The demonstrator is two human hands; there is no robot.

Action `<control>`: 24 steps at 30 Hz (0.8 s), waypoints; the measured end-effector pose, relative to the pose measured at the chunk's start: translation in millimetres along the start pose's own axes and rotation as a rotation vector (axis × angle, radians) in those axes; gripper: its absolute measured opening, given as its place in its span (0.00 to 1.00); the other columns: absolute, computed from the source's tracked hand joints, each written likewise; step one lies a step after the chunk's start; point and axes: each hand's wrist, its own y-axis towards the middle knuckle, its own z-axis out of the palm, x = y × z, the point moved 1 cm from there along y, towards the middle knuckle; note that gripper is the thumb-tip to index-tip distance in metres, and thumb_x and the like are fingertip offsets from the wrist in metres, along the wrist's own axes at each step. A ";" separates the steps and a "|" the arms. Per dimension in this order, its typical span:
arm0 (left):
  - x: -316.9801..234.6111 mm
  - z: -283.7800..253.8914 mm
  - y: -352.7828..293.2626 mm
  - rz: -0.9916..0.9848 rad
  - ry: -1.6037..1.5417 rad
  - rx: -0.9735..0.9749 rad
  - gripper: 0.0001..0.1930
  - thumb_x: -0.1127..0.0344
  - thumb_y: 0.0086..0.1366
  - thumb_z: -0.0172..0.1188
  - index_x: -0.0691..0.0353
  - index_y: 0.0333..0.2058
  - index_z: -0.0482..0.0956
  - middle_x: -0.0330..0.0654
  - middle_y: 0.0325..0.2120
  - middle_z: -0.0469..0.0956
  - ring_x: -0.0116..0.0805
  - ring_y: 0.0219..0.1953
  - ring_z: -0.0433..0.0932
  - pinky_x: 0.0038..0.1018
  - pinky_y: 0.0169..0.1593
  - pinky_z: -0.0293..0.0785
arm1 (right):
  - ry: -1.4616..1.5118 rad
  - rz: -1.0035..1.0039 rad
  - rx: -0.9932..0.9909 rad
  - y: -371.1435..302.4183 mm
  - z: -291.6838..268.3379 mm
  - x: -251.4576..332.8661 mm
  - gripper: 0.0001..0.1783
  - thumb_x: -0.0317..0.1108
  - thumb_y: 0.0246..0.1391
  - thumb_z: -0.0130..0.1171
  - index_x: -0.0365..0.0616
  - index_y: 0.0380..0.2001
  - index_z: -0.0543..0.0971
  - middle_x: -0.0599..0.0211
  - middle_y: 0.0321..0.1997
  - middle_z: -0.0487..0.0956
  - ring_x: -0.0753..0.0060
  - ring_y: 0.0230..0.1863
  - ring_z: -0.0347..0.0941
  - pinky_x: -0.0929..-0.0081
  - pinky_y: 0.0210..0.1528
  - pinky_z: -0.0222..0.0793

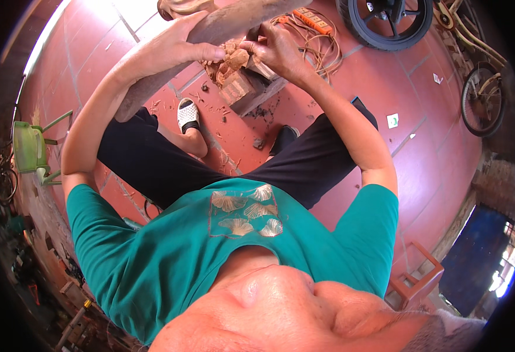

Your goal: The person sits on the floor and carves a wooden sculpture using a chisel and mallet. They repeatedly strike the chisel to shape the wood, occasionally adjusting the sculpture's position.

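Note:
A long, thick grey-brown length of wood (234, 22) runs slantwise from under my left forearm to the far edge of the view. My left hand (187, 46) is wrapped over it, thumb stretched along its near side. My right hand (278, 54) is closed at the wood's near side, around something dark that I cannot make out. Between the hands lies a rough, light-brown carved lump of wood (234, 61). It rests at a squared wooden block (238, 89) on the floor, partly hidden by my right hand.
Wood chips lie on the red tiled floor (422, 170) around my feet. An orange power strip (313, 21) with coiled cable is beyond my right hand. A black wheel (386, 23) and a bicycle wheel (482, 98) stand right. Green (29, 146) and brown (416, 280) plastic stools flank me.

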 end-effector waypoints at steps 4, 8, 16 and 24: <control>14.8 -3.3 4.5 0.012 0.066 -0.120 0.44 0.44 0.61 0.67 0.69 0.67 0.64 0.52 0.49 0.77 0.35 0.51 0.76 0.32 0.55 0.72 | 0.020 0.032 -0.031 3.0 -8.7 2.7 0.17 0.36 0.55 0.71 0.37 0.40 0.77 0.52 0.31 0.83 0.57 0.31 0.82 0.61 0.35 0.74; 27.1 -15.7 7.4 -0.018 -0.020 -0.254 0.41 0.44 0.61 0.67 0.67 0.65 0.68 0.42 0.33 0.77 0.26 0.31 0.76 0.26 0.34 0.73 | 0.015 0.045 -0.072 7.7 -10.6 -7.0 0.17 0.36 0.55 0.71 0.38 0.40 0.76 0.55 0.32 0.83 0.61 0.32 0.82 0.65 0.35 0.74; -15.0 -30.2 1.8 -0.006 -0.087 -0.216 0.46 0.57 0.58 0.71 0.72 0.69 0.59 0.56 0.65 0.66 0.43 0.69 0.62 0.35 0.71 0.54 | 0.134 0.068 -0.066 3.1 -9.4 -4.9 0.15 0.35 0.56 0.70 0.39 0.40 0.77 0.60 0.32 0.84 0.68 0.33 0.83 0.67 0.36 0.75; -27.3 -30.3 -4.3 -0.028 -0.049 -0.243 0.45 0.52 0.59 0.70 0.71 0.67 0.61 0.54 0.55 0.69 0.41 0.57 0.67 0.32 0.60 0.60 | 0.132 0.070 -0.036 -0.3 -7.3 -7.3 0.15 0.36 0.54 0.71 0.39 0.39 0.79 0.60 0.32 0.85 0.70 0.33 0.83 0.68 0.36 0.76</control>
